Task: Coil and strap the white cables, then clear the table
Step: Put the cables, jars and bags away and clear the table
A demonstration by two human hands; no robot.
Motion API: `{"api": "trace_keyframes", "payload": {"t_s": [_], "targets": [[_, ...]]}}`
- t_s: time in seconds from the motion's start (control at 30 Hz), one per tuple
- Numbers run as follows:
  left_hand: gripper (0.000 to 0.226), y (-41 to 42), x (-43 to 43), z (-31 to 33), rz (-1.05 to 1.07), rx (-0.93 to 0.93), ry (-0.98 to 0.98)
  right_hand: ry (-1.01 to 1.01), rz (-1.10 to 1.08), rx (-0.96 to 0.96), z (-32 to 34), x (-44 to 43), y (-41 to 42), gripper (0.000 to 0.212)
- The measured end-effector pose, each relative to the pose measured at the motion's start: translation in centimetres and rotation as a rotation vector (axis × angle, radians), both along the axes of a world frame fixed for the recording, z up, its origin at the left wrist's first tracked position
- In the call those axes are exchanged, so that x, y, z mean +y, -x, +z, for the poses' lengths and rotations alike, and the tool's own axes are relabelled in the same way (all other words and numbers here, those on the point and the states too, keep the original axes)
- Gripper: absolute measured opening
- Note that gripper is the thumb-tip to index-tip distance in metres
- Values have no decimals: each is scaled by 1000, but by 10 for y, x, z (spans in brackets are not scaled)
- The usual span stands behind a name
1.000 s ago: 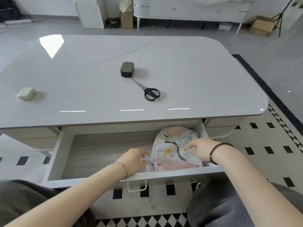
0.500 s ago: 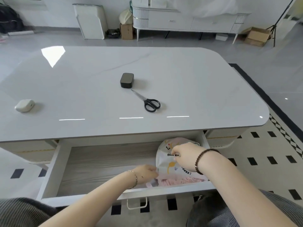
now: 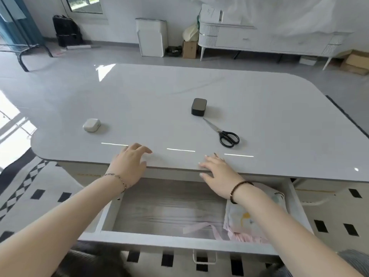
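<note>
Here, left hand point(image 3: 129, 164), right hand point(image 3: 217, 172) at bench point(image 3: 259, 108) near edge, fingers spread, empty. Scissors point(image 3: 225, 134), black box point(image 3: 198, 107) mid-bench; white case point(image 3: 91, 125) toward left edge (drawer point(image 3: 169, 239) open below, patterned pouch point(image 3: 239, 216) inside).

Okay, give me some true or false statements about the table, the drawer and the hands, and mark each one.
1. The drawer under the table is open. True.
2. The scissors lie inside the drawer. False: they lie on the table, near the black box.
3. Both the left hand and the right hand hold nothing. True.
4. The white case lies right of the black box. False: it lies left of it.
</note>
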State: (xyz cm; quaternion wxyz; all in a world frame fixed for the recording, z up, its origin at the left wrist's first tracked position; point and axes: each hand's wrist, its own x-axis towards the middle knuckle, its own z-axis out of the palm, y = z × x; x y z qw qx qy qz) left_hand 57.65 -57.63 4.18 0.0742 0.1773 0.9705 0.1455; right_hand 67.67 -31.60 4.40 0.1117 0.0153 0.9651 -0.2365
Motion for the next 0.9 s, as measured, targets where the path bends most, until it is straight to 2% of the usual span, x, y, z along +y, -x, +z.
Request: {"api": "trace_keyframes", "payload": {"t_s": [0.07, 0.17, 0.23, 0.33, 0.4, 0.47, 0.57, 0.63, 0.77, 0.83, 0.9], "targets": [[43, 21, -27, -13, 39, 34, 118, -40, -13, -11, -10, -11, 31, 49], [48, 50, -57, -29, 40, 98, 188, -103, -55, 49, -18, -20, 76, 47], [41, 66, -73, -36, 48, 241, 152, -147, -98, 140, -25, -27, 101, 41], [43, 90, -89, -45, 212, 417, 47, -185, -159, 313, -42, -40, 132, 33], [52, 97, -95, -53, 292, 405, -131, -183, -228, 407, -52, -44, 154, 36], [62, 101, -95, -54, 343, 350, -299, -223, -305, 432, -54, -43, 177, 47], [79, 132, -101, -55, 541, 196, -373, -329, -433, 431, -55, -37, 209, 60], [86, 151, -98, -50, 646, 152, -387, -327, -519, 454, -56, -28, 224, 62], [60, 157, -89, -53, 606, 252, -448, -298, -617, 408, -63, -21, 257, 62], [48, 153, -84, -54, 521, 238, -522, -301, -673, 392, -61, -11, 263, 59], [45, 150, -86, -52, 467, 207, -588, -279, -676, 414, -61, -10, 268, 53]]}}
